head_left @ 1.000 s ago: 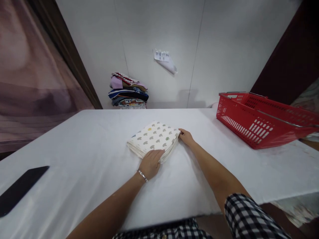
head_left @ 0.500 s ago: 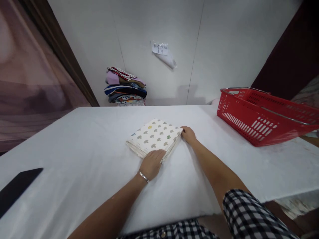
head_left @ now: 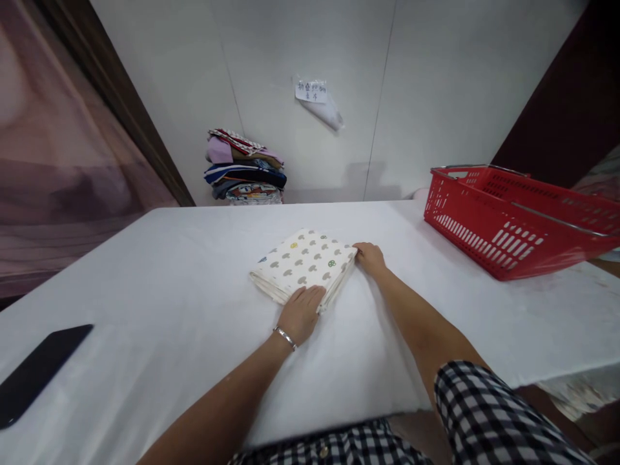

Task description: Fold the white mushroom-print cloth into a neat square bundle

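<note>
A folded white cloth (head_left: 305, 255), printed with grey-brown mushrooms and a few yellow, green and blue ones, lies flat in several layers on the table. My left hand (head_left: 301, 313), with a silver bracelet at the wrist, rests over its near edge by the near corner. The fingers of that hand lie flat on the top layer; the thumb is hidden. At the right corner, my right hand (head_left: 371, 258) is closed, pinching the cloth between thumb and fingers.
The table has a white cover (head_left: 159, 290). A red plastic basket (head_left: 475, 226) stands at the right. Against the wall rises a stack of folded fabrics (head_left: 246, 171). A dark flat object (head_left: 43, 368) lies at the left. A paper sign (head_left: 311, 92) hangs on the wall.
The view has shifted slightly, so more of the dark flat object shows. Both hands stay at the same places on the folded cloth.
</note>
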`<action>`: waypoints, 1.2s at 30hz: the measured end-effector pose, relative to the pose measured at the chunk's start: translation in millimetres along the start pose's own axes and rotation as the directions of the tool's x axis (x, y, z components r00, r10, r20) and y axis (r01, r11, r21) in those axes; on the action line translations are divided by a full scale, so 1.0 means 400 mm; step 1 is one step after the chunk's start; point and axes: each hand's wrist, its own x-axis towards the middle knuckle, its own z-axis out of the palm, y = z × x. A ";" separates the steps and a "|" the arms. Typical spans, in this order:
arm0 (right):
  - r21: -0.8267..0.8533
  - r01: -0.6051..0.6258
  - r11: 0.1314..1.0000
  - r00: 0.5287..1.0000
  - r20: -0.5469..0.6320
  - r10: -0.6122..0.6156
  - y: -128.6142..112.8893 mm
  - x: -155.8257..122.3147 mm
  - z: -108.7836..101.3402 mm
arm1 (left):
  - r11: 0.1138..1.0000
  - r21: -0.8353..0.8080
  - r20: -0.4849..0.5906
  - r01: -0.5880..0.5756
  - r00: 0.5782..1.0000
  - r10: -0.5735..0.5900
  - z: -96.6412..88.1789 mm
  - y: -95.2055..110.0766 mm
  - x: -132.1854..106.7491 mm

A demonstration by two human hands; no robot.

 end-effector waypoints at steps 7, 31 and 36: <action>0.251 -0.114 0.961 0.993 -0.006 0.120 0.006 0.008 0.013 | 0.999 0.031 -0.076 -0.013 0.997 0.015 -0.019 0.009 -0.004; -0.061 0.226 0.972 0.942 0.268 -0.203 -0.307 -0.049 -0.066 | 0.997 -0.076 -0.001 0.028 1.000 -0.028 -0.010 0.023 -0.004; -0.098 0.162 0.982 0.912 0.394 -0.111 -0.278 -0.043 -0.010 | 0.992 -0.122 -0.015 0.028 0.999 -0.030 -0.016 0.024 -0.012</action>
